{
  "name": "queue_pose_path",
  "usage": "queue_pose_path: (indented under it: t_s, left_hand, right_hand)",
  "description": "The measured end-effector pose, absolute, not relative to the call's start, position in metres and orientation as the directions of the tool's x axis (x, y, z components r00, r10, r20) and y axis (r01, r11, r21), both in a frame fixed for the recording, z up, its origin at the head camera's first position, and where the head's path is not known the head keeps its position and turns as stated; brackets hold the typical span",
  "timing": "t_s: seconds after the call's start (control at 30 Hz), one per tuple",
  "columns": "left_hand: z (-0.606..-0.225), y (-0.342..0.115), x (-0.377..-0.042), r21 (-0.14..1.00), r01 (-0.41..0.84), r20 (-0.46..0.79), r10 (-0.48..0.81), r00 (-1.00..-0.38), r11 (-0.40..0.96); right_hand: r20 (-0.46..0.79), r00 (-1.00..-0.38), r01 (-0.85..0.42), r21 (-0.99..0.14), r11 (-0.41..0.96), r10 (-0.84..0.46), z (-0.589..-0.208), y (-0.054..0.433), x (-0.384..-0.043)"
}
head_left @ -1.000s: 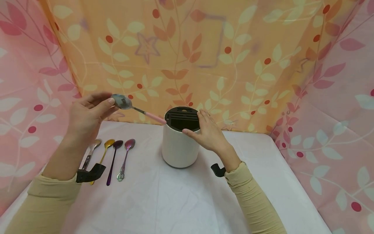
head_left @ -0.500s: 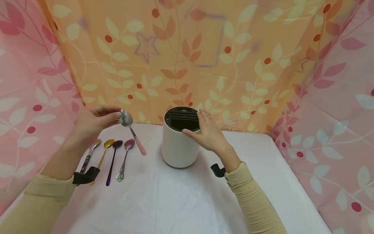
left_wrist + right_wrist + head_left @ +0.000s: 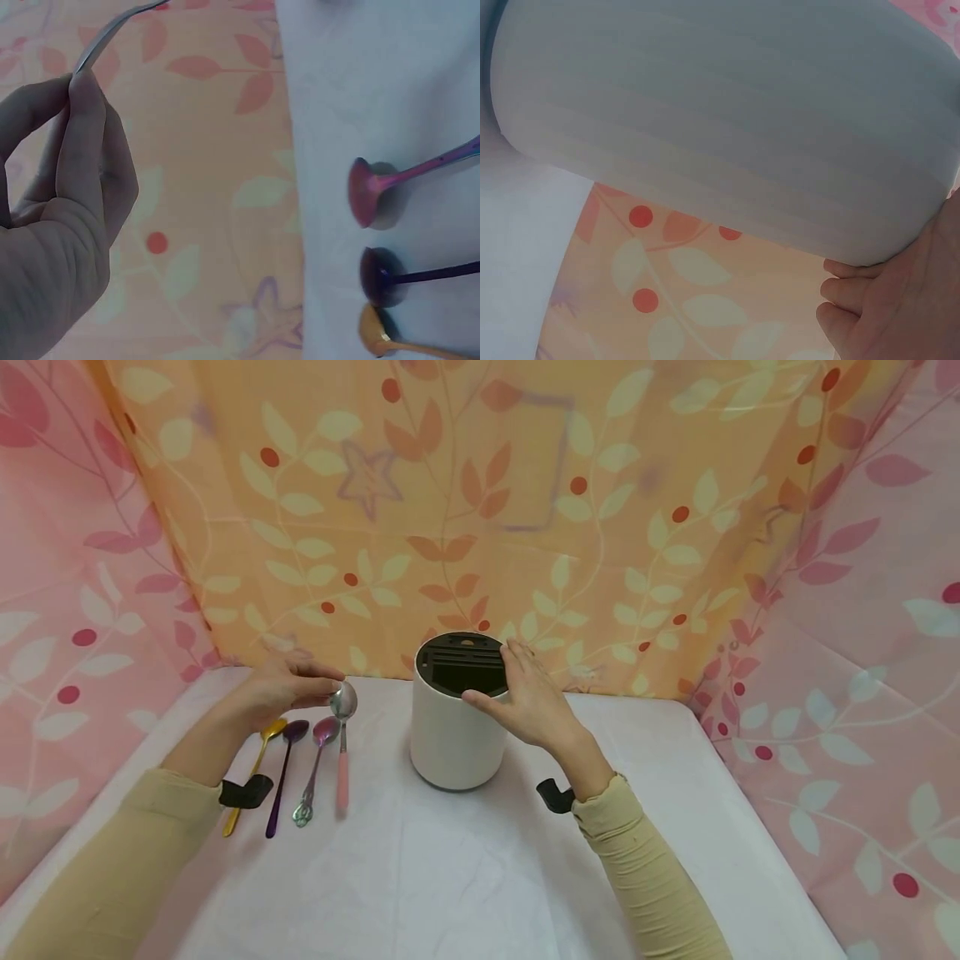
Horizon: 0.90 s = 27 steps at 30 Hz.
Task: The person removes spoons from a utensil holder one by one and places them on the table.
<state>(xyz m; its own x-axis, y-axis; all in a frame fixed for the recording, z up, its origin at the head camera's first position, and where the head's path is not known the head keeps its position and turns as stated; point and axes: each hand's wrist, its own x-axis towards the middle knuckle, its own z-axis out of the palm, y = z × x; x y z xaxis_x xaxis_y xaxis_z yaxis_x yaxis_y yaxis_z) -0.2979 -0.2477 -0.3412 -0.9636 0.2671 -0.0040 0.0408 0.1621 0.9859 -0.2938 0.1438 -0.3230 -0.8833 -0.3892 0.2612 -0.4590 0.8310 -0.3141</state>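
Note:
My left hand [image 3: 281, 693] pinches the bowl tip of a silver spoon with a pink handle [image 3: 342, 760]. Its handle points toward me, just right of the other spoons; whether it touches the cloth I cannot tell. In the left wrist view, the thumb and fingers [image 3: 86, 127] hold the bowl's edge [image 3: 112, 34]. My right hand [image 3: 534, 700] rests on the upper right rim of a white cylindrical utensil holder [image 3: 457, 743], fingers extended and thumb across the front rim. The holder has a black slotted top [image 3: 463, 664]. The right wrist view shows the fingers against its white wall [image 3: 720, 127].
Left of the pink-handled spoon lie a purple-pink spoon with an ornate handle [image 3: 315, 768], a dark purple spoon [image 3: 283, 777] and a gold spoon [image 3: 262, 752] partly under my left wrist. A white cloth [image 3: 465, 877] covers the table; patterned curtains [image 3: 480, 485] stand behind it.
My left hand has lowered, bringing the pink-handled spoon down from beside the holder to beside the row of spoons. Its handle has swung toward me. My right hand stays on the holder.

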Motion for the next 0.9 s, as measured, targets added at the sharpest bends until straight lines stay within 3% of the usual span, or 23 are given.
queue_pose_path:
  t_s: [0.17, 0.37, 0.9]
  left_hand:
    - [-0.36, -0.244, -0.313, 0.989, -0.025, -0.07, 0.309, -0.948, 0.146]
    - [-0.38, -0.238, -0.33, 0.968, -0.055, -0.133, 0.32, -0.938, 0.244]
    - [-0.417, -0.236, -0.354, 0.89, -0.049, -0.155, 0.201, -0.967, 0.453]
  right_hand:
    - [0.26, -0.884, -0.457, -0.312, 0.833, -0.388, -0.323, 0.144, -0.294]
    - [0.255, -0.89, -0.446, -0.312, 0.839, -0.378, -0.325, 0.145, -0.295]
    - [0.26, -0.885, -0.455, -0.307, 0.836, -0.387, -0.323, 0.144, -0.294]
